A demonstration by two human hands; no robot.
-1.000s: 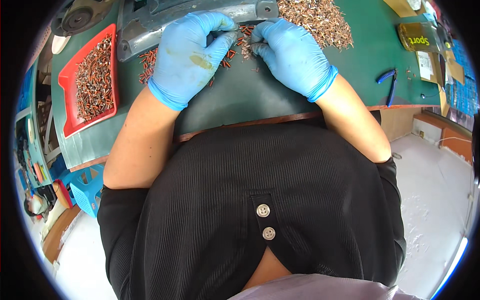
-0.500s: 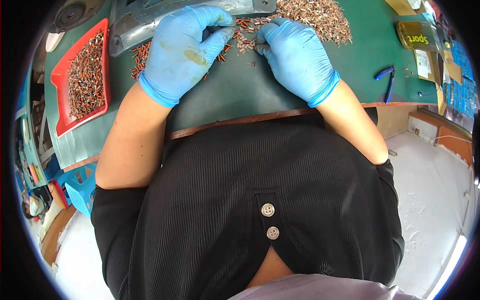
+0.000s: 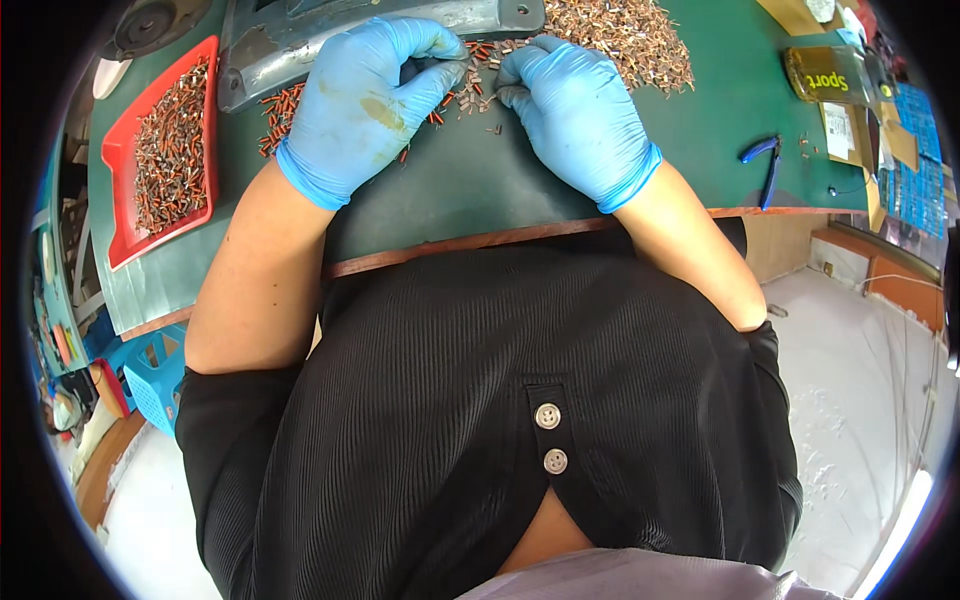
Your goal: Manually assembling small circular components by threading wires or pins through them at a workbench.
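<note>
Hands barely shifted; left hand (image 3: 365,100), right hand (image 3: 575,105) grips apparently pinched on small terminals (image 3: 470,90) between fingertips.

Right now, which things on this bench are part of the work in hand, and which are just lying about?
In use:
left hand
right hand
small red and metal parts
heap of parts

Lying about:
red tray of parts
blue-handled pliers
grey metal housing
</note>
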